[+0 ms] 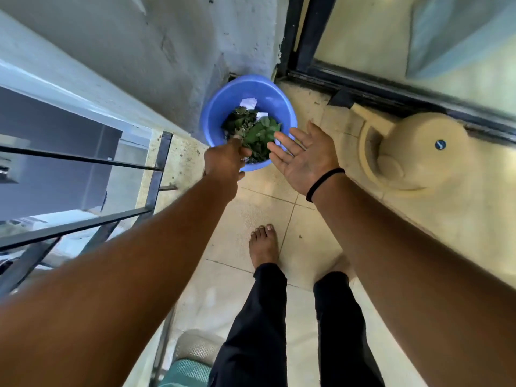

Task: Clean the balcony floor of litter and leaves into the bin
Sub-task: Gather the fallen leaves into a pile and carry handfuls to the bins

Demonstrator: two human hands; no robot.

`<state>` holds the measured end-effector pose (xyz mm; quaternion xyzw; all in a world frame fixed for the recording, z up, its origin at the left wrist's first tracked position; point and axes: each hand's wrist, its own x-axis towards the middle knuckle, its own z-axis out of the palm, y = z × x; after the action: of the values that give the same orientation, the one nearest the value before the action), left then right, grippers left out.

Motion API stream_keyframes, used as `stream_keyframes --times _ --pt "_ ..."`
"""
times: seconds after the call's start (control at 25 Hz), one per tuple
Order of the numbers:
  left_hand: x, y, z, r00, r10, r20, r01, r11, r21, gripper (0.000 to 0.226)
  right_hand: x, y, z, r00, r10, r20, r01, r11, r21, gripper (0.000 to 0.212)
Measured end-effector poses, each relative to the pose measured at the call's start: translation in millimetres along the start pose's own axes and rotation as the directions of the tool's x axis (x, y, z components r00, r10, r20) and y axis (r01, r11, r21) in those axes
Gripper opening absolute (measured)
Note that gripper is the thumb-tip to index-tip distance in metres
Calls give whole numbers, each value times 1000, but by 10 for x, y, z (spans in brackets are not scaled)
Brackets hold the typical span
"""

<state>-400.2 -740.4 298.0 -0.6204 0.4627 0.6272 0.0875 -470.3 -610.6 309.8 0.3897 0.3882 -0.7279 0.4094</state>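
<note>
a: which step is this?
b: dropping leaves into the blue bin in the corner. left hand pinches some leaves over it; right hand is spread flat and empty.
a: and next?
b: i think let go, then look for litter on the floor tiles.

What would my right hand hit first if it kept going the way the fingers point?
Probably the leaves piled in the blue bin. The right hand is open, palm up, fingertips at the bin's near rim, pointing across it. Depth is unclear, so it might pass just above them.
</note>
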Motion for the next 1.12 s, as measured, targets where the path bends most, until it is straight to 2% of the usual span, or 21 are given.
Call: stream_keyframes --times 0.16,0.32,0.48,0.6,0.68,0.76,0.84,0.88,1.0,1.04,1.12 --pt "-524 -365 221 989 -45 143 44 999 13 8 -493 67 -525 996 16 -87 -3 990 143 37" --pt "-1137 -615 691 956 -41 290 3 991 131 25 -1015 -120 -1151 986 -1 -169 40 974 222 35" --pt "-2138 -896 1300 903 -73 424 -48 963 267 28 -1838 -658 -1916 957 -73 -281 171 925 340 28" --pt "-3125 -894 1714 860 -89 502 -157 890 428 45 -2781 -1123 -2310 930 -153 -333 273 895 353 23" --pt "-4045 -777 2056 830 -93 551 -258 810 526 56 -3720 -1499 -2597 900 -239 -365 366 868 334 21" --pt "-5043 -643 2381 757 -129 640 -393 693 604 41 -4681 -1793 -2943 862 -315 -397 457 822 340 20" --pt "-5817 -626 2688 649 -187 737 -548 556 624 13 -5472 -1925 -3369 821 -356 -446 529 769 360 20" --pt "-6152 -672 2861 582 -219 783 -624 497 603 10 -5802 -1957 -3614 793 -367 -487 567 737 369 21" --pt "-6816 -882 3328 383 -305 872 -765 424 485 51 -6473 -1983 -4241 697 -384 -606 689 592 417 24" --pt "-6999 -981 3454 346 -335 877 -787 405 465 60 -6654 -1965 -4425 668 -381 -639 724 534 437 23" --pt "-7281 -1132 3658 313 -387 867 -813 364 456 62 -6953 -1894 -4715 627 -378 -681 771 427 473 22"
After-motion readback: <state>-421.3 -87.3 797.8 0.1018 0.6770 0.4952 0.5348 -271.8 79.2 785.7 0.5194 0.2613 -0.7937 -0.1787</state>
